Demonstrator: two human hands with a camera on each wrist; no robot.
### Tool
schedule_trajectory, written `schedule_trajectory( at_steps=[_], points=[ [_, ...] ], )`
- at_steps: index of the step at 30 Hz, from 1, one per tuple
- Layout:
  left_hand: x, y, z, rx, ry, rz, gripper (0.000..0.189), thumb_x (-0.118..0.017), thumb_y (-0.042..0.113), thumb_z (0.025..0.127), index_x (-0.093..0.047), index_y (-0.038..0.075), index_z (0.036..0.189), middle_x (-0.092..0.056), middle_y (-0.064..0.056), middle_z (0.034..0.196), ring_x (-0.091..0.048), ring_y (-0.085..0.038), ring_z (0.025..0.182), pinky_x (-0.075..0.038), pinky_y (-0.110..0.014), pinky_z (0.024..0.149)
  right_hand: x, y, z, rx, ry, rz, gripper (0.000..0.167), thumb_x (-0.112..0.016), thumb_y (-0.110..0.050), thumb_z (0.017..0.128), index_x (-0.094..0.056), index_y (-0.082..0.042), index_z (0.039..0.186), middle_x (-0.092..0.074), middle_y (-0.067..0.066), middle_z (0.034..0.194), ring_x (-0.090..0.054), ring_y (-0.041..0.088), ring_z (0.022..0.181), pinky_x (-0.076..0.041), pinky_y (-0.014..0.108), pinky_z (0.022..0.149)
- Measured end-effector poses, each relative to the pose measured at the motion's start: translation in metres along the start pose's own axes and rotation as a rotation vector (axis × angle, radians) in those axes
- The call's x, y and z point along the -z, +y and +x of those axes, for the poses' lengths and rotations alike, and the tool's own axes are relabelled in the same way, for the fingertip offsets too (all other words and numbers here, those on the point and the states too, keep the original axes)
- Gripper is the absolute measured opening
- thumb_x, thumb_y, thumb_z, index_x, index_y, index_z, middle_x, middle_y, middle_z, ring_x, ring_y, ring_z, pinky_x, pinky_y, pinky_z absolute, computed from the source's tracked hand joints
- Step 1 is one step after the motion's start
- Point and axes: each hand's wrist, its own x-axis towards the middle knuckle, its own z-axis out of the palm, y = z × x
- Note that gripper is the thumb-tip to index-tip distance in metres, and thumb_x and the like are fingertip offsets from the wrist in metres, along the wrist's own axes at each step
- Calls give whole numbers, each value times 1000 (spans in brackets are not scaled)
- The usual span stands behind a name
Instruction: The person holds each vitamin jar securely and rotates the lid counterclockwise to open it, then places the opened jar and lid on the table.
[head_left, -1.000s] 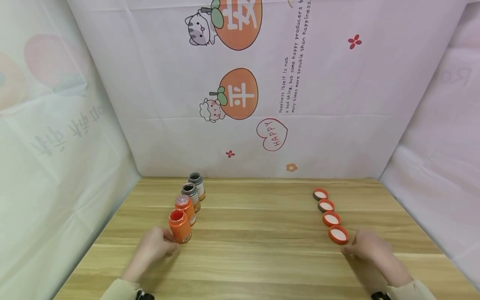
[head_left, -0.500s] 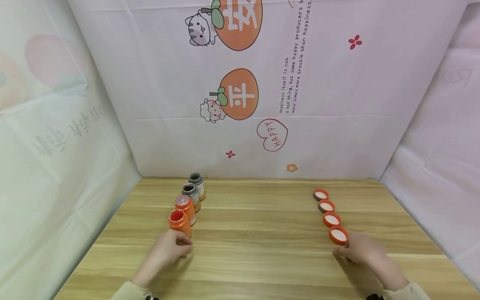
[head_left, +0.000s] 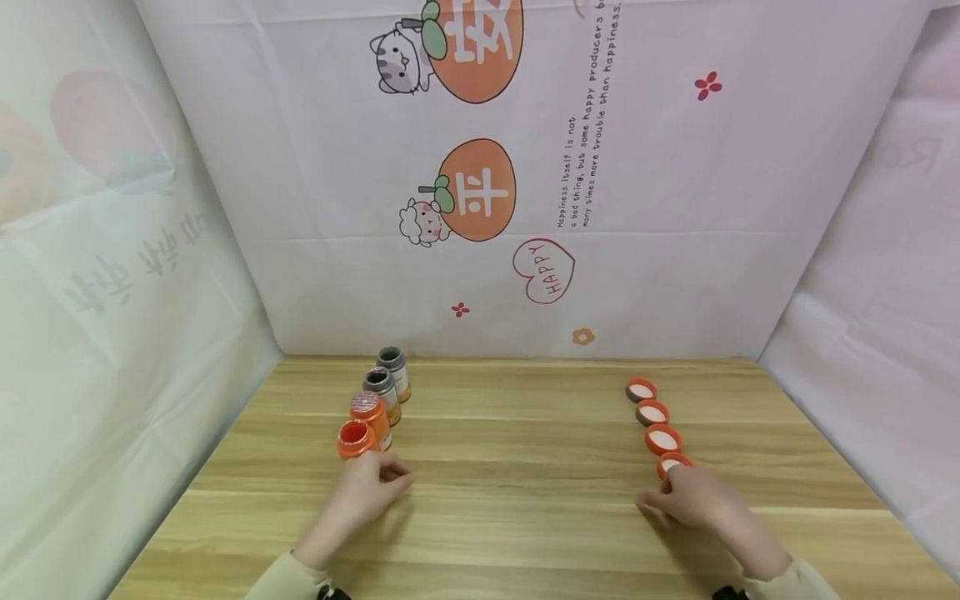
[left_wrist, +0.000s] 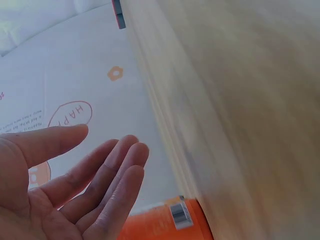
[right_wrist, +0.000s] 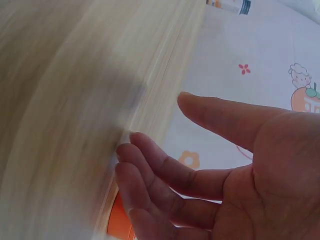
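Observation:
My left hand [head_left: 363, 487], thumb apart from loosely bent fingers, holds nothing. It is in front of the nearest orange jar [head_left: 356, 439], hiding its lower part in the head view. That jar's barcode side [left_wrist: 181, 215] shows below the fingers in the left wrist view. Behind it stand an orange jar with a pale patterned top [head_left: 369, 408] and two grey-necked jars, one [head_left: 381, 383] nearer and one [head_left: 392, 361] at the back. My right hand [head_left: 693, 497], also holding nothing, overlaps the nearest orange lid [head_left: 672, 461]. Its fingers are relaxed in the right wrist view.
Beyond that lid lie another orange lid [head_left: 663, 439] and two orange-and-grey lids, one [head_left: 652, 413] nearer and one [head_left: 641, 390] farther, white inside upward. Printed cloth [head_left: 330, 283] walls the back and both sides of the wooden table [head_left: 517, 492].
Both hands have moved inward, the left to the right and the right to the left, the left now covering part of the near jar. Jars and lids stay where they were.

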Motion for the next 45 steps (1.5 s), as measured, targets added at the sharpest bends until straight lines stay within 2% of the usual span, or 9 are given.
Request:
schedule_trajectory(
  at_steps=[3,6,11,20,26,29,34,39,45],
  points=[
    [-3,4,5,-25,22,-18,4,-73,15,80,-71,12,81,-68,4,76,-59,-7,70,-47,-24,65,-2,-7,4,-6,-2,22,37,-66,-42,84,-57,-14,62,-51,-4,52,-44,12,51,-32,29,50],
    [-5,8,9,-21,44,-25,4,-72,15,81,-71,12,82,-67,4,77,-59,-7,71,-48,-25,67,-2,-14,8,2,-5,45,35,-65,-40,85,-58,-13,64,-52,-3,52,-46,12,51,-34,29,49],
    [-12,15,18,-23,87,-11,8,-71,20,83,-71,13,83,-68,6,78,-59,-6,72,-48,-26,68,-3,-22,17,27,14,75,29,-64,-37,87,-58,-12,75,-53,-2,59,-49,12,56,-37,29,52],
    [-28,29,35,-136,202,-53,6,-68,17,85,-72,12,83,-69,3,79,-63,-8,74,-52,-25,67,-7,-33,37,65,125,138,25,-60,-34,91,-64,-9,92,-64,-1,79,-55,10,67,-44,29,58],
    [-38,36,48,-151,290,36,7,-68,21,85,-72,15,84,-71,0,87,-65,-16,81,-52,-34,73,-11,-39,50,71,161,172,27,-59,-33,92,-63,-7,97,-66,3,86,-59,12,73,-47,31,63],
    [-43,38,54,-155,306,58,8,-67,22,85,-72,16,86,-71,-2,90,-65,-19,85,-52,-38,75,-12,-43,58,84,185,174,27,-59,-33,92,-62,-6,97,-66,3,86,-59,13,73,-47,31,63],
    [-47,41,66,-175,343,101,11,-66,24,86,-72,15,88,-71,-3,94,-66,-22,91,-52,-39,78,-15,-49,73,163,231,176,27,-59,-30,93,-63,-5,101,-63,6,90,-58,17,80,-48,35,69],
    [-50,41,79,-231,390,164,14,-66,26,86,-72,14,90,-69,-5,96,-63,-23,93,-51,-39,81,-17,-52,81,235,281,140,36,-58,-33,93,-62,-3,112,-61,15,108,-59,30,99,-50,45,81],
    [-51,40,92,-328,393,269,19,-67,27,87,-71,12,97,-69,-5,104,-62,-24,99,-50,-39,87,-18,-55,88,339,333,65,52,-56,-42,93,-55,-3,127,-55,22,125,-53,39,116,-46,52,90]
  ],
)
